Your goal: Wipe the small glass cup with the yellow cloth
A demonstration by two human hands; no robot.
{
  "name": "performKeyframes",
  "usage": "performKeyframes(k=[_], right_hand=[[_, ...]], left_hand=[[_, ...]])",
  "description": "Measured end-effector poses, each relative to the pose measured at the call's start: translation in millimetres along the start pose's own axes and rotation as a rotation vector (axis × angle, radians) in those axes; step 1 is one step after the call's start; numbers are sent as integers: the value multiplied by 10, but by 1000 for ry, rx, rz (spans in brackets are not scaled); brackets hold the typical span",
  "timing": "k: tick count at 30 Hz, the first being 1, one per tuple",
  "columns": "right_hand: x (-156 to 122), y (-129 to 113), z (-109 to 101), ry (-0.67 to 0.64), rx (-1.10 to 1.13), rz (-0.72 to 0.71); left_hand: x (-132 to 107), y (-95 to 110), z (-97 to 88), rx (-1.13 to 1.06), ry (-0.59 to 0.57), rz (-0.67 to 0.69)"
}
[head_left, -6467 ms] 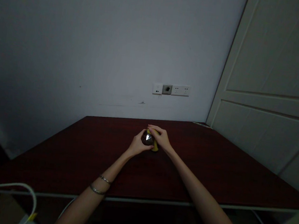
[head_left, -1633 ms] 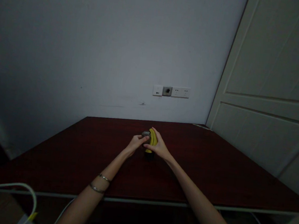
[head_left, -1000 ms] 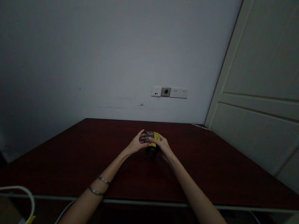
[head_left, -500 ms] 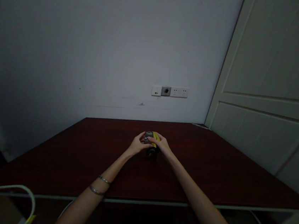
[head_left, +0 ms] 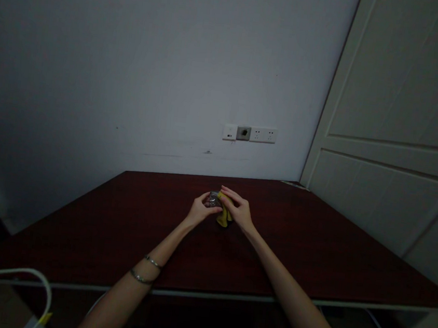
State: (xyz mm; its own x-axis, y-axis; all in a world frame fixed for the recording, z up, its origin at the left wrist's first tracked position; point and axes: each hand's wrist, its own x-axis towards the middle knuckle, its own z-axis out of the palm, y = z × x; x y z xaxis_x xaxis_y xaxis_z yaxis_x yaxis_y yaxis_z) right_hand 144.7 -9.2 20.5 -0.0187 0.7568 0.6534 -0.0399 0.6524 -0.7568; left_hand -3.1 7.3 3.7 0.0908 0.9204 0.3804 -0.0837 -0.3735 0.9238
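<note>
My left hand (head_left: 199, 210) is closed round a small, shiny, see-through container (head_left: 213, 200) held above the table; its exact kind is too dark to make out. A yellow cloth (head_left: 224, 218) is in my right hand (head_left: 240, 211), bunched under the fingers against the container's right side. Its lower end hangs down below the fingers. Both hands meet over the middle of the dark red table (head_left: 157, 230). Part of the container is hidden by the fingers and the cloth.
A pale wall with sockets and switches (head_left: 249, 134) rises behind the table. On the right stands a white panelled door (head_left: 396, 120). A white cable (head_left: 31, 271) loops over the table's front edge at lower left.
My right hand has shifted slightly up and left over the container. The yellow cloth now hangs lower, and the dark round end seen below the hands before is covered.
</note>
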Motion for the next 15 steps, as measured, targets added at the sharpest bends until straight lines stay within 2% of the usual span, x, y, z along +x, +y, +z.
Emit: performKeyframes(k=[2, 5, 9, 11, 15], right_hand=[[7, 12, -2, 23, 2, 12], [48, 91, -31, 80, 39, 125], [74, 163, -72, 95, 103, 241], [49, 138, -64, 92, 104, 198], [-46, 11, -11, 19, 22, 22]], left_hand=[[-12, 23, 4, -14, -32, 15], [-40, 41, 23, 2, -86, 12], [-39, -7, 27, 47, -88, -18], [-16, -49, 9, 76, -77, -11], [30, -107, -34, 137, -23, 14]])
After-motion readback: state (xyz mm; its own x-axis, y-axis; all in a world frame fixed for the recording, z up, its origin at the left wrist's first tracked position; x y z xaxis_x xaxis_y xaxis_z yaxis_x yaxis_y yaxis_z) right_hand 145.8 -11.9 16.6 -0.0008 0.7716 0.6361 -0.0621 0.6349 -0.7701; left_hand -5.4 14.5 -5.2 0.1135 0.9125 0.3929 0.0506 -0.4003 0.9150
